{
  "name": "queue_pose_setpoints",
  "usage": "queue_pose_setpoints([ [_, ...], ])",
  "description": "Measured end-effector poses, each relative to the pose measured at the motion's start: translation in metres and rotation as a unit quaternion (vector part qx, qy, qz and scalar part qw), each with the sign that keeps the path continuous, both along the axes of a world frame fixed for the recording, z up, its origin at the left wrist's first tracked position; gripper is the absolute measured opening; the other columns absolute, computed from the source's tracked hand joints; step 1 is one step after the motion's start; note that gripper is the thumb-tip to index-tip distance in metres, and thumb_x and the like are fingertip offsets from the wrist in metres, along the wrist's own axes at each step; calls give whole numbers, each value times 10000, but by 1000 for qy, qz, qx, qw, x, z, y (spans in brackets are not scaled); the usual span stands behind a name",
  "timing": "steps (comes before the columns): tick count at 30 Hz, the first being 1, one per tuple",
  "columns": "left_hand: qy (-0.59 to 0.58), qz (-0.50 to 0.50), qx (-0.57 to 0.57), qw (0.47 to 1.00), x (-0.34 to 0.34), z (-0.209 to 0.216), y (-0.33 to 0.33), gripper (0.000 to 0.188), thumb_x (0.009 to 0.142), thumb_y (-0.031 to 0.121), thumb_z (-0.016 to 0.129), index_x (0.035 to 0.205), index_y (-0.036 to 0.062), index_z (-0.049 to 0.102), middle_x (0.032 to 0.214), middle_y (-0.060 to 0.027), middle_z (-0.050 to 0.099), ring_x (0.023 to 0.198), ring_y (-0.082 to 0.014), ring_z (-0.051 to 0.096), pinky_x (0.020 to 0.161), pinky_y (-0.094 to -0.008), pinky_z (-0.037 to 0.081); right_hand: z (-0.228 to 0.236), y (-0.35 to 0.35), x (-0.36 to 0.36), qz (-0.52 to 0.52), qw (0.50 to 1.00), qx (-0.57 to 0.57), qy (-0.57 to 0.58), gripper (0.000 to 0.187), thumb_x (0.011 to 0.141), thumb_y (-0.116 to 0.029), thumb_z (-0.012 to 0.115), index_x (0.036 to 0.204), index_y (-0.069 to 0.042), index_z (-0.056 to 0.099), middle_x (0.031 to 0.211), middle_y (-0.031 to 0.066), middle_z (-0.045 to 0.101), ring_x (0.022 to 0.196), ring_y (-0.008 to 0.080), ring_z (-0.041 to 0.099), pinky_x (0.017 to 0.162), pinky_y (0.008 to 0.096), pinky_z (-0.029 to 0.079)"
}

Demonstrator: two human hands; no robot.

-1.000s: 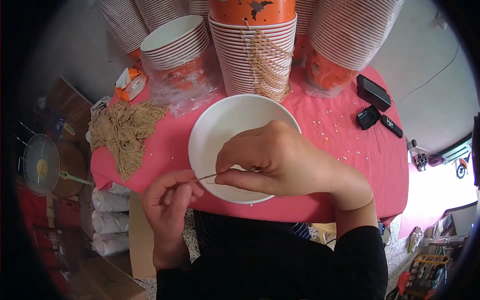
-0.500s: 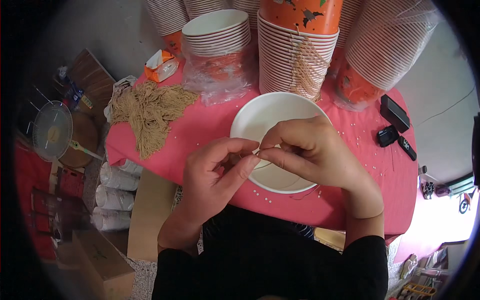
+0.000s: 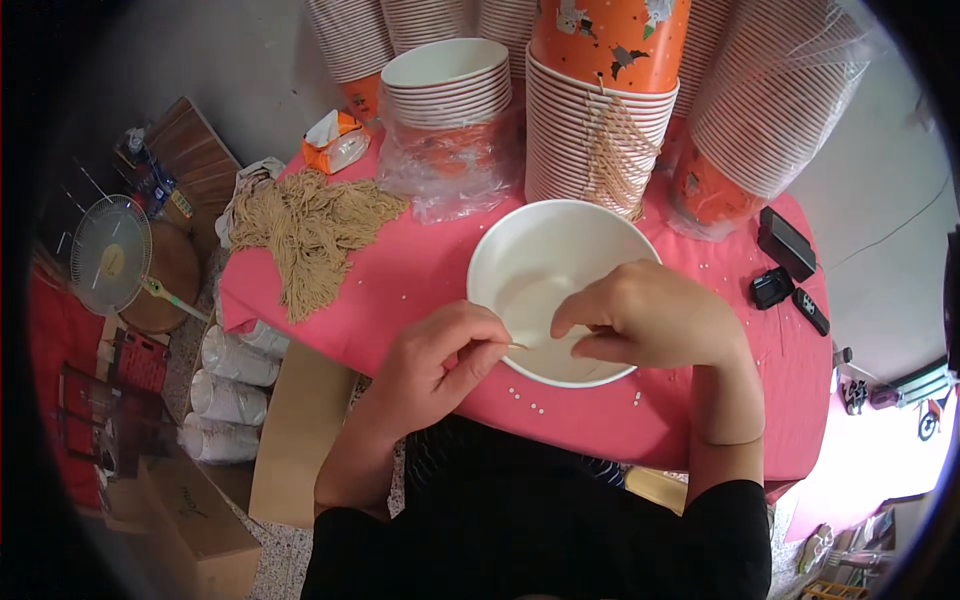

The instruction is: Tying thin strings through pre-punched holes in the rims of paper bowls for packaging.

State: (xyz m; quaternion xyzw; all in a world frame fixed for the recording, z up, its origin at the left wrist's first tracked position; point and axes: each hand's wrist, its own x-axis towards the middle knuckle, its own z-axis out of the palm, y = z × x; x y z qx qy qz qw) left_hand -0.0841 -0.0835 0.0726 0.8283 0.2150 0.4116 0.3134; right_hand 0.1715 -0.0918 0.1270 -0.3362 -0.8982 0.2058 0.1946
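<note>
A white-lined paper bucket [image 3: 560, 235] sits at the table's near middle, its open mouth facing me. At its near left rim my left hand [image 3: 440, 360] pinches a thin tan cord [image 3: 517, 346]; a short end sticks out past the fingertips. Over the right side of the bucket's mouth hangs my right hand [image 3: 660, 315], thumb and forefinger apart, nothing visible between them. Its other fingers are curled and partly hidden. A heap of tan cords [image 3: 310, 235] lies on the left of the table.
Behind the bucket stands a tall bucket stack [image 3: 570, 135] with cords hanging from it. Plastic-wrapped buckets [image 3: 445, 150] and a tissue pack [image 3: 335, 142] are left of it. A black box [image 3: 787, 243] and a remote [image 3: 811, 312] lie on the right. Small white bits dot the pink cloth [image 3: 400, 270].
My hands, together half a second ago, are now apart. The right has let go of the cord and its fingers have spread; the left has dropped slightly, still pinching. The view has shifted slightly.
</note>
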Motion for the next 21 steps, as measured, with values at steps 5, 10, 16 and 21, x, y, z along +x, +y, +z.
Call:
queue_pose_setpoints([
  [5, -17, 94, 60, 994, 7, -4, 15, 73, 887, -10, 633, 949, 4, 596, 863, -83, 610, 715, -181, 596, 594, -274, 468, -8, 12, -6, -67, 993, 92, -2, 88, 790, -95, 683, 857, -41, 666, 767, 143, 668, 740, 344, 649, 640, 446, 496],
  [10, -31, 104, 24, 994, 16, -7, 28, 48, 913, 13, 618, 957, -1, 606, 864, -62, 622, 683, -113, 568, 578, -245, 450, -14, 21, -4, -109, 977, 175, 60, 82, 821, -80, 680, 876, -19, 677, 765, 125, 653, 686, 290, 644, 621, 359, 504],
  [16, -165, 38, -251, 953, 11, 3, 28, 107, 966, 71, 586, 996, -19, 636, 838, -37, 656, 641, -40, 519, 562, -193, 430, -4, 16, -5, -163, 947, -99, 258, 85, 892, -77, 670, 884, 8, 671, 705, 10, 626, 634, 68, 575, 573, 234, 461],
  [21, -141, 101, -236, 956, 15, 9, 32, 132, 945, 79, 618, 1013, -27, 659, 789, -44, 661, 632, -43, 551, 575, -199, 462, 3, 11, -5, -157, 932, -175, 275, 105, 917, -76, 658, 907, 28, 655, 725, -12, 597, 651, 42, 538, 575, 202, 437],
])
